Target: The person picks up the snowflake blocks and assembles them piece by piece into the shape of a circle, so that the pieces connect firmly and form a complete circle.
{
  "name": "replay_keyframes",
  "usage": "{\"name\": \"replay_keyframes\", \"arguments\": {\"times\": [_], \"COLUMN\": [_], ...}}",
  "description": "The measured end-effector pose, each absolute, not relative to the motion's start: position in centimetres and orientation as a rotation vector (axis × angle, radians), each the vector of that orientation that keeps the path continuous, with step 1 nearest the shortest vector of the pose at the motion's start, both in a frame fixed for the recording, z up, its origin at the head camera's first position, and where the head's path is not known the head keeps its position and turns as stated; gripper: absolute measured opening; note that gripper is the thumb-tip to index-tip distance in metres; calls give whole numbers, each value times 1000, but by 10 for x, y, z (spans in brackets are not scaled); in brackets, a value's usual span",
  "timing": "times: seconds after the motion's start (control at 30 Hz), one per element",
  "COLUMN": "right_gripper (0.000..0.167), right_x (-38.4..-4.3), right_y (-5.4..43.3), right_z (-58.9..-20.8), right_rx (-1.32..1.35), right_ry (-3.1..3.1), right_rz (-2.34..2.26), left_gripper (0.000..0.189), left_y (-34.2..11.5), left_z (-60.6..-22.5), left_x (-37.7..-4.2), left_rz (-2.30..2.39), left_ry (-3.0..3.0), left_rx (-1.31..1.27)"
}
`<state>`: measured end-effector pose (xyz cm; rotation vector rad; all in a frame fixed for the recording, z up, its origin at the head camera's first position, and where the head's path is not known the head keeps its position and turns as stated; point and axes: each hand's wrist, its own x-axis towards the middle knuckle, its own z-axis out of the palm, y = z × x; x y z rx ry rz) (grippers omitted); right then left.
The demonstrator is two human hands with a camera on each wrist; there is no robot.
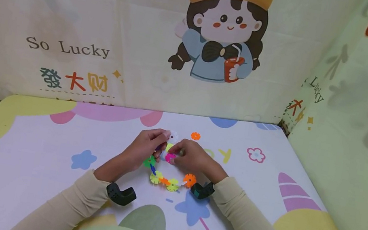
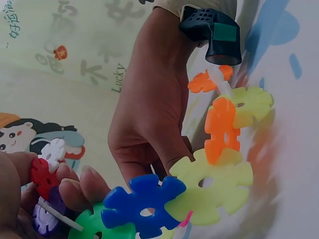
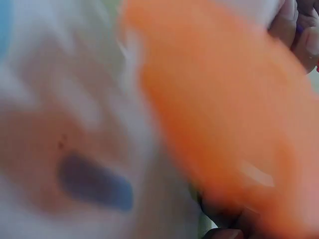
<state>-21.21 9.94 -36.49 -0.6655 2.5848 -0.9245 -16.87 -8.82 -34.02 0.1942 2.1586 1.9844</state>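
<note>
A chain of notched plastic discs hangs in a loop between the hands: a green disc (image 2: 107, 221), a blue disc (image 2: 144, 203), yellow discs (image 2: 214, 186) and orange discs (image 2: 223, 130) interlock edge to edge. My left hand (image 1: 143, 145) grips the chain's other end, where a red disc (image 2: 44, 178), a white disc (image 2: 52, 153) and a purple disc (image 2: 50, 214) sit among its fingers. Across from it, my right hand (image 1: 195, 156) pinches a pink disc (image 1: 170, 158). An orange disc (image 3: 224, 99) fills much of the right wrist view, blurred.
One loose orange disc (image 1: 195, 136) lies on the table behind the hands. The printed tablecloth (image 1: 48, 173) carries coloured shapes. Patterned cloth walls (image 1: 138, 41) stand behind and to the right. Each wrist bears a black camera (image 1: 121, 195).
</note>
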Motion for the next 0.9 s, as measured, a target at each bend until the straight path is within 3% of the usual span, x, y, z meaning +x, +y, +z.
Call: {"name": "replay_keyframes", "arguments": {"times": [0.4,0.9], "right_gripper": [21,5], "right_x": [-211,-212], "right_y": [104,122], "right_z": [-361,-346], "right_rx": [-757,-854], "right_ry": [2566,2665], "right_rz": [-950,-1079], "left_gripper": [38,33], "left_y": [-90,-91], "left_z": [-337,-339], "left_x": [-169,-170], "left_rz": [2003,2024], "left_ry": [2115,2052], "left_rx": [73,29]}}
